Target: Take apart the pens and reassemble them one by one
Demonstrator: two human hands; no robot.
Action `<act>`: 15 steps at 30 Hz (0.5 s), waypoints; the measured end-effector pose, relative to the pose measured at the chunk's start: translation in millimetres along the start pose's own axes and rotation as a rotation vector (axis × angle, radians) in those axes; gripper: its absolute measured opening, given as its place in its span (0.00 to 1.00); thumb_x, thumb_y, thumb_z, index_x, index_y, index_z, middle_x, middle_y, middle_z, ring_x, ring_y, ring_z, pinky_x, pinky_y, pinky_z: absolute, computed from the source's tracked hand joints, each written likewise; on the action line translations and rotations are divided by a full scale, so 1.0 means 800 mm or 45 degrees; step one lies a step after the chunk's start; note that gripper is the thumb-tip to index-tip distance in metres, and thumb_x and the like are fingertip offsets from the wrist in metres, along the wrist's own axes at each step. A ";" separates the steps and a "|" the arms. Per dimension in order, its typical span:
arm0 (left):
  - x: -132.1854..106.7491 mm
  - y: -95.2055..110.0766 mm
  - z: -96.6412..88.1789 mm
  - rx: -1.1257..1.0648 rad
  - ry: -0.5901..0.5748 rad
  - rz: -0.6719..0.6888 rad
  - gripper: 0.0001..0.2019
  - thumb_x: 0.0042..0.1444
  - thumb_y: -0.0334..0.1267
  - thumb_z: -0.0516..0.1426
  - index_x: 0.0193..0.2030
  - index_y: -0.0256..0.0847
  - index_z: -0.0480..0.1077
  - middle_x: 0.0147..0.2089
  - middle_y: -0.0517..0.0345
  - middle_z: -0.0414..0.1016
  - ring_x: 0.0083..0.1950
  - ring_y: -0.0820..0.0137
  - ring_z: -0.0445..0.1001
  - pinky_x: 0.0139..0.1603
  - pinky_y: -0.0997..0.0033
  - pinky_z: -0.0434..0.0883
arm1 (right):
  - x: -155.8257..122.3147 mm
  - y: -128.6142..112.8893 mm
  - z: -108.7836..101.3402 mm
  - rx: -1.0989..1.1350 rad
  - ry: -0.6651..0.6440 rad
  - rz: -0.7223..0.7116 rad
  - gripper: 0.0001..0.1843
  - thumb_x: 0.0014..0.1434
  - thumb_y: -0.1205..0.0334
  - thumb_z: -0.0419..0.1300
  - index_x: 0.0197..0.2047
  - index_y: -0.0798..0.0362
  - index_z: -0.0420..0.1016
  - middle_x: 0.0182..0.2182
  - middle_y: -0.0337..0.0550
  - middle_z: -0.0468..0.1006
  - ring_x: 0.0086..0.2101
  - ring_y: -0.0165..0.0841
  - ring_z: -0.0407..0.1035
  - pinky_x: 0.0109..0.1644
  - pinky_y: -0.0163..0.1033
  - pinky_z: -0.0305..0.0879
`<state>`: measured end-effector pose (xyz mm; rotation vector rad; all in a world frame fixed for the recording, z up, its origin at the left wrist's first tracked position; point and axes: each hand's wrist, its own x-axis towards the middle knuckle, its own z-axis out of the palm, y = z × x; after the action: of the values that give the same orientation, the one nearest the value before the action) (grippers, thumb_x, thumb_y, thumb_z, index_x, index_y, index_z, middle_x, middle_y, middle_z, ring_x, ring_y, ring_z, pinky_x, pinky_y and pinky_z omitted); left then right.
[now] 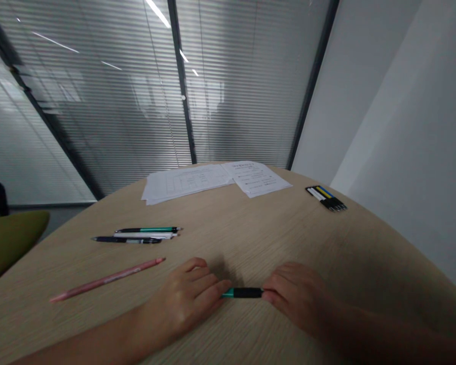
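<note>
Short teal-and-black cylindrical pen piece (243,292) lies level between the hands on a pale wood-grain counter (285,243). The left hand (182,299) and right hand (296,296) are close together but not touching each other. The left fingertips (220,290) meet its teal end, and the right fingers (273,293) meet its black end. They hide both tips, so I cannot tell how firmly either hand holds it.

With contact only at the ends, uneven pressure could let the round piece slip free and roll along the smooth counter. A sudden sideways movement of the left hand could also catch the slim pink pencil (106,279) lying just beyond and to the left of that hand. Farther ahead of the left hand, a green-banded black pen (148,229), a white pen (144,235) and a navy pen (125,240) lie side by side, and a rolling piece could run into them. Well ahead of both hands lie printed white paper sheets (186,182). Ahead and to the right of the right hand, a bundle of black-tipped yellow-and-blue pens (326,197) sits near the curved counter edge, where a careless knock could send it over.
</note>
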<state>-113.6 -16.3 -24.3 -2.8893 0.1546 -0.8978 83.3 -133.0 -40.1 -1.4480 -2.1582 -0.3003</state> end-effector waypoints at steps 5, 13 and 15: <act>-0.003 -0.001 0.002 -0.034 -0.025 -0.007 0.08 0.58 0.28 0.47 0.40 0.33 0.65 0.25 0.57 0.73 0.25 0.72 0.70 0.32 0.68 0.67 | 0.001 -0.003 -0.008 0.013 0.021 -0.026 0.09 0.57 0.62 0.48 0.31 0.53 0.68 0.22 0.39 0.74 0.24 0.29 0.66 0.29 0.35 0.56; -0.006 -0.004 0.006 -0.011 -0.012 0.023 0.07 0.56 0.25 0.48 0.40 0.32 0.65 0.25 0.57 0.73 0.25 0.72 0.70 0.33 0.67 0.66 | -0.001 -0.004 -0.001 -0.059 0.013 -0.092 0.14 0.59 0.64 0.45 0.26 0.54 0.67 0.19 0.38 0.72 0.20 0.29 0.65 0.26 0.36 0.53; -0.005 -0.003 0.004 -0.012 -0.009 0.026 0.07 0.57 0.25 0.48 0.40 0.32 0.65 0.25 0.58 0.73 0.25 0.72 0.70 0.33 0.68 0.66 | -0.002 -0.003 0.000 -0.067 -0.017 -0.073 0.15 0.59 0.65 0.44 0.26 0.54 0.67 0.18 0.39 0.72 0.19 0.29 0.65 0.24 0.36 0.52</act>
<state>-114.6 -13.3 -29.0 -2.8939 0.1879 -0.8853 81.2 -135.3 -40.9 -1.4221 -2.2211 -0.3722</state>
